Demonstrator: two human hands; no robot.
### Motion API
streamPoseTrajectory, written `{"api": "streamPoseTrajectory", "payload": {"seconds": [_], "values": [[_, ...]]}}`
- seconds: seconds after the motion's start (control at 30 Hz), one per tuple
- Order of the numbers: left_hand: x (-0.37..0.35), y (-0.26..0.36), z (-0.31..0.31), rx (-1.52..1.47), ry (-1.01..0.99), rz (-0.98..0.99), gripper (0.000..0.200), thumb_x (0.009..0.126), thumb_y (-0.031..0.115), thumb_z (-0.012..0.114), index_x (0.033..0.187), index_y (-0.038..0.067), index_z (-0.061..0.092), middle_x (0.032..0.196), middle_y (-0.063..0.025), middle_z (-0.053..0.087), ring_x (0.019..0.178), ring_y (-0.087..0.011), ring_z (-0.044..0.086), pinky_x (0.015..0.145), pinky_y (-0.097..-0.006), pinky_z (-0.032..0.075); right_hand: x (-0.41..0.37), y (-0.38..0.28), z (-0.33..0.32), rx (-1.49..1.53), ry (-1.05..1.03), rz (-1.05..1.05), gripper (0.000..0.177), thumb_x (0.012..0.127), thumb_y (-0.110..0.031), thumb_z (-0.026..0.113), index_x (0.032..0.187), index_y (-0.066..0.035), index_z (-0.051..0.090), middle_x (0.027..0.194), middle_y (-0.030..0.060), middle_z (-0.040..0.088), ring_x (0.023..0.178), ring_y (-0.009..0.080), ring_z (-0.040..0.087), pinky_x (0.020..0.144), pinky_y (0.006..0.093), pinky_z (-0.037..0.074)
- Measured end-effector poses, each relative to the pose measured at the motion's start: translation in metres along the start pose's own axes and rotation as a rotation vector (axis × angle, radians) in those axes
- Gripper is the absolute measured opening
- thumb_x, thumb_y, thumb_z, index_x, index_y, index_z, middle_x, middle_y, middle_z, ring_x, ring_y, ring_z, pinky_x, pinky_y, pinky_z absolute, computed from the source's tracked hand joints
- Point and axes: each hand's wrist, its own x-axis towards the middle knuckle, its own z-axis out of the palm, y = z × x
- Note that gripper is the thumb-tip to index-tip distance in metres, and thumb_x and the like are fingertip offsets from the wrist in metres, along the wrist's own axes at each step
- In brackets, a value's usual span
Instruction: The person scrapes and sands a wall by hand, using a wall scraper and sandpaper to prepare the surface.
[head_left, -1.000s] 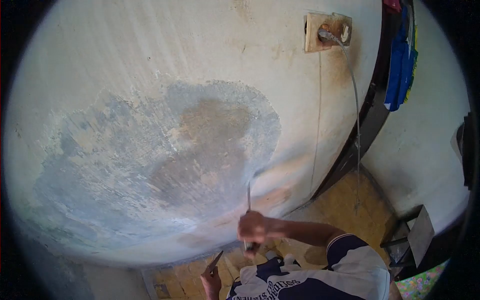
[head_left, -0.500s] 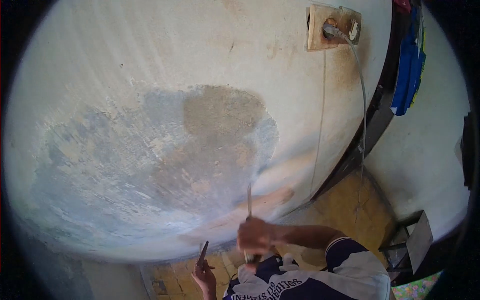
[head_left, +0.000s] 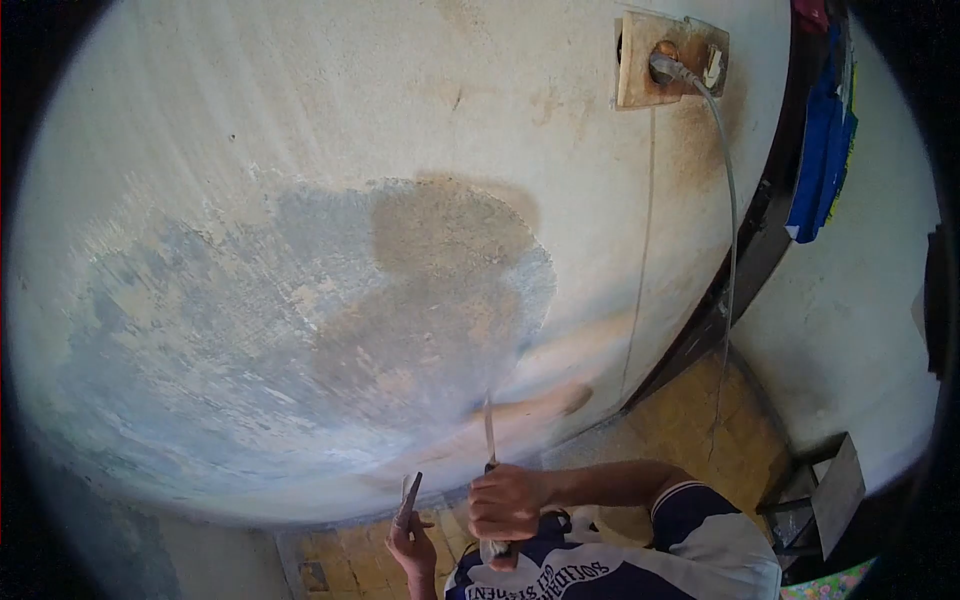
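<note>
My right hand is closed around a tool with a long thin metal blade; the blade points up toward the wall and the handle end sticks out below the fist. Over to the left, my left hand grips a thin, flat, dark piece held upright, its lower end hidden by the fingers. In front of both hands is a pale wall with a large scraped grey patch. A darker brownish area marks the patch's upper right.
A wall socket with a plugged-in grey cable is at upper right; the cable hangs to the yellow tiled floor. A blue item hangs beside a dark frame. A small dark stand stands at lower right.
My right hand and its blade have moved down in the view, and the blade tip sits lower against the wall. My left hand stays in nearly the same place. The view has shifted slightly.
</note>
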Motion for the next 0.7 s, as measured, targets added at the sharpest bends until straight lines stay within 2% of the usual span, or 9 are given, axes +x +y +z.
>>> {"api": "streamPoseTrajectory", "payload": {"seconds": [0.03,0.07,0.17,0.27,0.4,0.47,0.53,0.63,0.7], "values": [[-0.002,-0.004,0.000,-0.024,0.015,-0.001,0.026,0.093,0.003,0.055,0.116,-0.002,0.065,0.079,-0.0129,0.067,0.062,-0.0168,0.068,0.057,-0.0308,0.052,-0.026,0.006,0.014,-0.040,0.032,0.096,0.030,0.080,-0.036,0.062,0.074,-0.008,0.052,0.072,0.0018,0.051,0.062,0.0204,0.054,0.051,0.0335,0.045],[-0.002,-0.011,0.002,-0.051,0.030,0.003,0.026,0.093,0.003,0.055,0.116,-0.002,0.065,0.078,-0.0126,0.067,0.062,-0.0166,0.067,0.057,-0.0308,0.052,-0.027,0.033,0.003,-0.102,0.138,0.120,0.022,0.079,-0.026,0.059,0.069,-0.009,0.051,0.064,0.0004,0.048,0.054,0.0196,0.051,0.046,0.0323,0.043],[-0.002,-0.009,0.000,-0.027,0.041,-0.006,0.026,0.093,0.003,0.056,0.117,-0.001,0.065,0.077,-0.0119,0.066,0.061,-0.0159,0.066,0.058,-0.0309,0.052,-0.013,0.037,-0.031,-0.189,0.058,0.142,0.028,0.086,-0.032,0.058,0.072,-0.009,0.052,0.069,0.0025,0.051,0.060,0.0185,0.054,0.050,0.0337,0.043],[-0.006,-0.017,0.003,-0.012,0.041,-0.039,0.026,0.093,0.003,0.056,0.116,-0.001,0.066,0.076,-0.0111,0.065,0.061,-0.0157,0.066,0.058,-0.0312,0.052,-0.015,0.010,-0.030,-0.071,-0.073,0.102,0.027,0.084,-0.026,0.054,0.063,-0.009,0.052,0.054,0.0005,0.045,0.045,0.0185,0.049,0.042,0.0313,0.041],[-0.007,-0.008,0.005,0.050,0.027,-0.055,0.025,0.093,0.003,0.055,0.115,-0.001,0.067,0.076,-0.0105,0.065,0.062,-0.0157,0.066,0.058,-0.0310,0.052,0.015,0.029,-0.050,-0.133,0.059,0.048,0.032,0.090,-0.029,0.049,0.069,-0.006,0.055,0.056,0.0019,0.047,0.048,0.0176,0.052,0.045,0.0316,0.043],[-0.009,-0.016,0.004,-0.013,0.035,-0.042,0.021,0.093,0.003,0.055,0.110,-0.004,0.065,0.082,-0.0096,0.064,0.063,-0.0151,0.064,0.057,-0.0304,0.054,0.022,0.001,-0.033,-0.077,0.035,-0.033,0.017,0.071,-0.023,0.044,0.065,-0.009,0.049,0.055,0.0000,0.043,0.047,0.0171,0.048,0.042,0.0319,0.038],[-0.010,-0.017,0.005,-0.049,0.057,-0.043,0.021,0.093,0.003,0.054,0.110,-0.004,0.065,0.083,-0.0096,0.064,0.063,-0.0151,0.064,0.057,-0.0301,0.054,0.026,-0.006,-0.033,-0.049,0.041,-0.087,0.032,0.087,-0.033,0.055,0.074,-0.005,0.055,0.058,0.0018,0.046,0.048,0.0190,0.052,0.045,0.0332,0.044],[-0.011,-0.013,0.006,-0.064,0.084,-0.070,0.024,0.093,0.002,0.054,0.113,-0.001,0.067,0.079,-0.0104,0.066,0.063,-0.0154,0.067,0.059,-0.0300,0.052,-0.036,0.031,-0.022,0.185,0.049,0.060,0.024,0.090,-0.022,0.050,0.074,-0.005,0.054,0.058,0.0000,0.047,0.049,0.0168,0.052,0.046,0.0303,0.044],[-0.013,-0.008,0.005,-0.087,0.085,-0.090,0.024,0.093,0.002,0.053,0.113,-0.001,0.067,0.080,-0.0097,0.067,0.064,-0.0148,0.066,0.060,-0.0296,0.052,-0.017,0.028,-0.032,0.173,0.006,0.083,0.025,0.090,-0.023,0.048,0.073,-0.005,0.054,0.059,-0.0003,0.047,0.049,0.0163,0.051,0.046,0.0295,0.044]]}}
